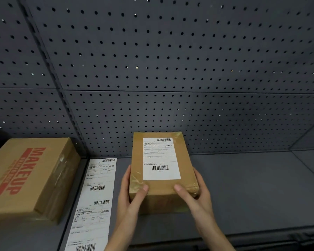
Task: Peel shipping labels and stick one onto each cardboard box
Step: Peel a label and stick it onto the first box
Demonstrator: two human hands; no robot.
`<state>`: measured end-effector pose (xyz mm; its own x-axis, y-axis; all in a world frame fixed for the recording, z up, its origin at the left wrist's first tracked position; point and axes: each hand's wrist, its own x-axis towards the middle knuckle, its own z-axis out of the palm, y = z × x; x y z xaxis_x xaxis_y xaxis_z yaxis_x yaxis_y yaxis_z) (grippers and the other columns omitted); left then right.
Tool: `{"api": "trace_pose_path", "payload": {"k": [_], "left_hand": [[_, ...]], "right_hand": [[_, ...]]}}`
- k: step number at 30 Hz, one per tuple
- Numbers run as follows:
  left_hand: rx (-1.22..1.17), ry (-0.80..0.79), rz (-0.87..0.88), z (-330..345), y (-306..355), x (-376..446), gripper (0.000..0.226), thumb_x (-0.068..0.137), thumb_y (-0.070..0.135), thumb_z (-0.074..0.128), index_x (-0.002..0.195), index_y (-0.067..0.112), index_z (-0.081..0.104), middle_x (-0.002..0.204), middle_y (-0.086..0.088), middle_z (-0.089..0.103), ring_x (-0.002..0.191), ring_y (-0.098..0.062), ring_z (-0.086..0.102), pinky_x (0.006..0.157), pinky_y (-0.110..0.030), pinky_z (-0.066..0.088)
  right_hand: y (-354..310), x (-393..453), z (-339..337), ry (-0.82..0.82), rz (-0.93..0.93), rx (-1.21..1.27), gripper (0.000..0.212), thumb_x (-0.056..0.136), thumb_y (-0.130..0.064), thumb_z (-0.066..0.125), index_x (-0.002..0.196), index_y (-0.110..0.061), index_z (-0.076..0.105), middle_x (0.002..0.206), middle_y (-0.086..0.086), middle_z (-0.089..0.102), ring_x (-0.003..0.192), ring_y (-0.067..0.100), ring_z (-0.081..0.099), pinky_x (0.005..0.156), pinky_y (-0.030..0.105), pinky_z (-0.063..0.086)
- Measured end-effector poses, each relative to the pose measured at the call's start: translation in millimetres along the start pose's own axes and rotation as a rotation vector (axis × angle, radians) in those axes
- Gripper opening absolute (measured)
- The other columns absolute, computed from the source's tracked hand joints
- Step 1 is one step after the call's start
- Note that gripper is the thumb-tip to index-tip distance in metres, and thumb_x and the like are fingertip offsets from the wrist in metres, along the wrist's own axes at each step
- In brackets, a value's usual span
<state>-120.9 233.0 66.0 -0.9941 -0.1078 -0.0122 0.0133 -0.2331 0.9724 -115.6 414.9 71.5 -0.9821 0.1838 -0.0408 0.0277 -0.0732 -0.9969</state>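
Observation:
A small brown cardboard box [187, 163] stands at the middle of the grey shelf, with a white shipping label [160, 159] stuck flat on its top. My left hand [130, 192] grips its near left corner, thumb on top. My right hand [196, 194] holds the near right corner, thumb also on top. A strip of white shipping labels [96, 201] lies flat on the shelf just left of my left hand. Further left sits a larger cardboard box [25, 178] printed "MAKEUP" in red, with no label visible on it.
A dark grey pegboard wall [170, 69] rises right behind the boxes. The grey shelf surface [252, 187] stretches to the right of the small box. The shelf's front edge [261, 236] runs along the bottom right.

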Motion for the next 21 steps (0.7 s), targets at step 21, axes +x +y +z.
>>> {"api": "trace_pose_path", "payload": {"k": [21], "left_hand": [[0.079, 0.033, 0.047, 332.0, -75.3, -57.0, 0.087, 0.064, 0.047, 0.080, 0.144, 0.037, 0.048, 0.135, 0.017, 0.063, 0.125, -0.003, 0.058, 0.101, -0.032, 0.049]], "right_hand": [[-37.9, 48.7, -349.9, -0.002, -0.029, 0.003, 0.088, 0.056, -0.040, 0.091, 0.137, -0.031, 0.057, 0.120, -0.010, 0.075, 0.114, 0.007, 0.070, 0.089, 0.024, 0.058]]}}
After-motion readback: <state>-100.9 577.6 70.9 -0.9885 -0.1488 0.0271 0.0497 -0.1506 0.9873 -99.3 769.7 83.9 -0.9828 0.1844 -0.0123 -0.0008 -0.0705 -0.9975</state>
